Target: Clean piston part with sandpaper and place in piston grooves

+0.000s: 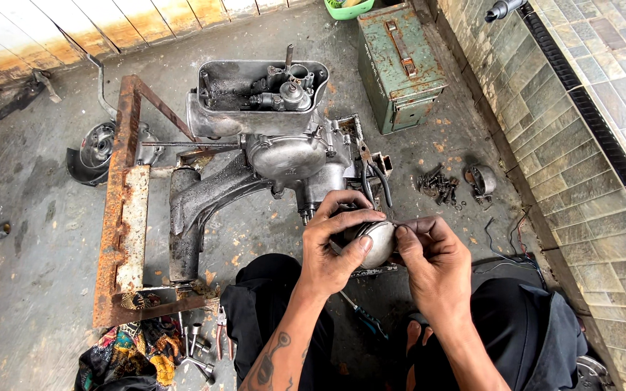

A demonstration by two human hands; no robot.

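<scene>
Over the concrete floor (30, 289), just in front of the engine (277, 156), the left hand (335, 242) is cupping a rounded metal part (380, 242) while the right hand (432, 261) is pinching its right edge.

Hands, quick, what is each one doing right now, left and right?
Left hand: closed around the round grey metal part, fingers curled over its top.
Right hand: closed on the same part's right edge, fingertips pinching it.
</scene>
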